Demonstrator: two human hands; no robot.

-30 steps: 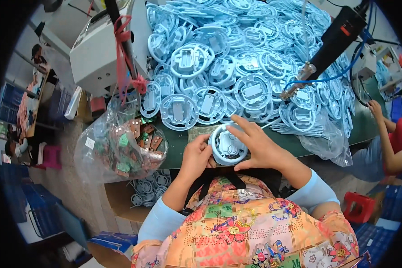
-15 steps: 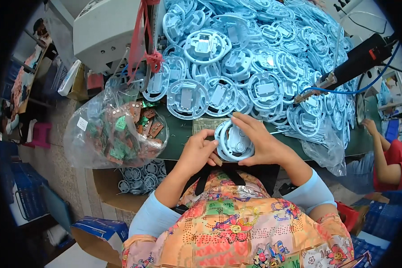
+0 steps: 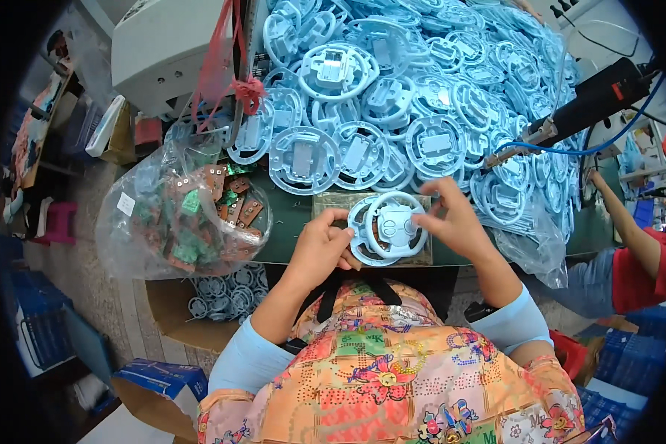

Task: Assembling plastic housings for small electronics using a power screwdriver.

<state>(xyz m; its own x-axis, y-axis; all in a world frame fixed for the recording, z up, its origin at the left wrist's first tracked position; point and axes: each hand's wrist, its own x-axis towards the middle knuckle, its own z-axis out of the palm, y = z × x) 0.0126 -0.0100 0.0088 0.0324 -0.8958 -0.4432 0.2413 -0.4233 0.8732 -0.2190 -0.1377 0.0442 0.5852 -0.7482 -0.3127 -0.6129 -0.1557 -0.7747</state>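
While both hands hold it just above the near edge of the tabletop (image 3: 592, 229), the ring (image 3: 387, 228), a pale blue plastic wheel with a hub in its middle, sits over a small tan mat (image 3: 331, 206). The left hand (image 3: 320, 248) is curled shut round the ring's left rim, thumb on top. The right hand (image 3: 455, 218) pinches the right rim with its fingertips, the other fingers loosely spread. That grip looks light to me; if the right fingertips slip while pressing on the hub, the ring could tilt or drop off the edge into the lap below, since it hangs so close to the rim.

To the left, a clear bag (image 3: 177, 214) of small brown and green boards bulges over the tabletop's edge, and a nudge from the left elbow could tip it into the box (image 3: 172, 318) of rings beneath.

Further off, the pile (image 3: 422, 96) of like rings rises steeply and reaches almost to the right hand, so a careless pull might start a slide. A black driver (image 3: 577, 107) with a blue cord hangs over the pile near the right hand, and a raised hand could knock against its tip. Another person's arm (image 3: 629, 237) works at the far right, well apart.
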